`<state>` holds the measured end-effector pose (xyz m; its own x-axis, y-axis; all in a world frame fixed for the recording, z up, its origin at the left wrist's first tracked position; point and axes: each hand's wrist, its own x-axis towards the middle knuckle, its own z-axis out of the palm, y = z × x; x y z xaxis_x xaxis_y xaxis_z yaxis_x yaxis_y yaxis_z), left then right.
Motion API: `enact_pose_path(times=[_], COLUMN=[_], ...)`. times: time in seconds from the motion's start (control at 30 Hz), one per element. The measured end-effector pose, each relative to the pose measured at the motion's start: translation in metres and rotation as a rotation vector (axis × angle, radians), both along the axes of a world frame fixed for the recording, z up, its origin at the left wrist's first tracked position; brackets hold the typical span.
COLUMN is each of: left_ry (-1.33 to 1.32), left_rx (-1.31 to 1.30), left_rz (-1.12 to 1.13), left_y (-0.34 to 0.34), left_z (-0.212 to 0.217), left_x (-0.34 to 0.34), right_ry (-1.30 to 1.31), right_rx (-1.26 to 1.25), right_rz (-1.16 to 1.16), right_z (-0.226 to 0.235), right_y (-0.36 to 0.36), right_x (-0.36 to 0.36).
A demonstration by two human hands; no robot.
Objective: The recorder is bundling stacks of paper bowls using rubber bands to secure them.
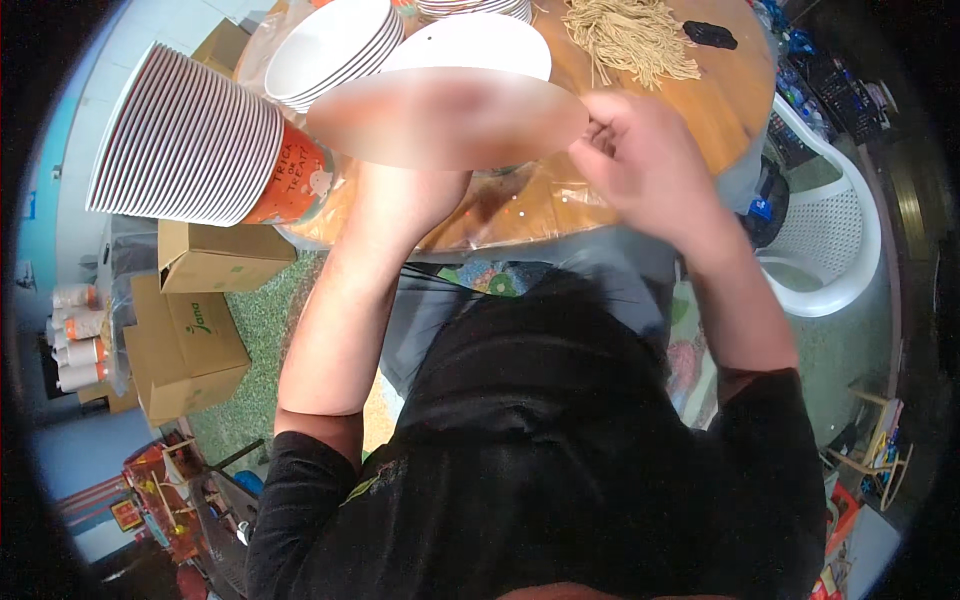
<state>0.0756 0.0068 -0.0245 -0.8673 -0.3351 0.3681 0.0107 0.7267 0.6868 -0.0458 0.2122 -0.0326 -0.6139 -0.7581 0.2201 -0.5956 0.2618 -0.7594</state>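
My left hand [418,188] is over the near part of the round wooden table [545,205], and a blurred oval patch hides its fingers and whatever they may hold. At the patch's right end is my right hand [635,155], its fingers curled in toward the thumb. What those fingers pinch, if anything, cannot be made out. Left of my left hand lies a tall nested stack of orange paper buckets [195,145] with white rims, tilted on its side. Beyond the patch stand white paper buckets [335,50], also nested. A bundle of tan cords [635,40] lies at the far right.
A small black object [710,35] sits beside the cords. A white plastic chair [835,230] stands right of the table. Open cardboard boxes [190,345] are on the left, near stacked cups [80,340]. Dark crates [850,100] stand at the far right.
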Motion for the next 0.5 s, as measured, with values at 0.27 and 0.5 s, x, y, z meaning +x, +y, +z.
enact_pose_path(times=[0.27, 0.5], left_ry=[0.03, -0.033], left_rx=[0.022, 0.091], left_rz=[-0.036, -0.067], left_y=[0.002, 0.007], left_z=[0.005, 0.013], left_x=[0.002, 0.0], right_ry=[0.902, 0.881], right_rx=[-0.085, -0.182], right_rz=[0.062, 0.142], right_z=[0.024, 0.032], right_y=[-0.013, -0.029], right_x=[-0.034, -0.032])
